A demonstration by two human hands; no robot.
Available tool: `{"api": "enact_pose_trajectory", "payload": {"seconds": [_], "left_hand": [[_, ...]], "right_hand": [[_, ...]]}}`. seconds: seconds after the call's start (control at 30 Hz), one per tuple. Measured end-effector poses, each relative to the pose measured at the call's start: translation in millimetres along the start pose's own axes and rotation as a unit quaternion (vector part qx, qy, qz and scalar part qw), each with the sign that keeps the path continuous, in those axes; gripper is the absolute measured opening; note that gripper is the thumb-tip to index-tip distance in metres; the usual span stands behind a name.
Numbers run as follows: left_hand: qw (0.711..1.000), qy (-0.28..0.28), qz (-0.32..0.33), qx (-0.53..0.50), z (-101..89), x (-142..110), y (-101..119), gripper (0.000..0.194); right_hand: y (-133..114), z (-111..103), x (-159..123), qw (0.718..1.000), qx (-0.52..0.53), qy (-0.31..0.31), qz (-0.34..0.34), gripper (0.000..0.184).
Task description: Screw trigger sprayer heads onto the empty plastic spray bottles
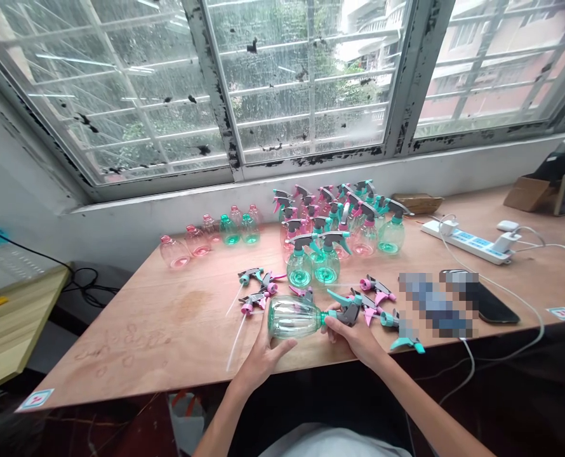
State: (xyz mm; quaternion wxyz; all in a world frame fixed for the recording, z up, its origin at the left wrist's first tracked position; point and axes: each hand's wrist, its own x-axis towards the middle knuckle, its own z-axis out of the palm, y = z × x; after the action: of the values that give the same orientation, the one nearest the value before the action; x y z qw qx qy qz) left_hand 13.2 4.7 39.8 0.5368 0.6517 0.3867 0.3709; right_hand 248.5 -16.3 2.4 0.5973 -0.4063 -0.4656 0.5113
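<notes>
A clear green spray bottle (294,318) lies sideways in front of me, above the table's near edge. My left hand (266,346) is wrapped round its base end. At the neck, my right hand (343,331) grips the grey and teal spray head (346,311), which sits against the bottle's mouth; whether it is screwed tight I cannot tell. Loose spray heads with pink collars (258,301) lie left of the bottle. More loose heads (376,289) are on the right, and a teal one (406,343) lies at the table edge.
Several assembled spray bottles (325,266) stand in a cluster at the back middle. Headless pink and green bottles (197,241) form a row to the left. On the right are a power strip (468,240), a phone (489,301) and white cables (511,292). Windows rise behind.
</notes>
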Motion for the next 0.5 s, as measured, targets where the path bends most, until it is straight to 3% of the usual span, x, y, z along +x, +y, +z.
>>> {"api": "enact_pose_trajectory", "payload": {"seconds": [0.1, 0.5], "left_hand": [[1.000, -0.002, -0.007, -0.007, -1.5, 1.5, -2.7, 0.099], [1.000, 0.006, 0.003, 0.006, -0.6, 1.5, -0.9, 0.113]], "right_hand": [[0.6, 0.1, 0.2, 1.000, -0.001, -0.002, 0.000, 0.031], [1.4, -0.2, -0.9, 1.000, -0.007, -0.003, -0.006, 0.027]]}}
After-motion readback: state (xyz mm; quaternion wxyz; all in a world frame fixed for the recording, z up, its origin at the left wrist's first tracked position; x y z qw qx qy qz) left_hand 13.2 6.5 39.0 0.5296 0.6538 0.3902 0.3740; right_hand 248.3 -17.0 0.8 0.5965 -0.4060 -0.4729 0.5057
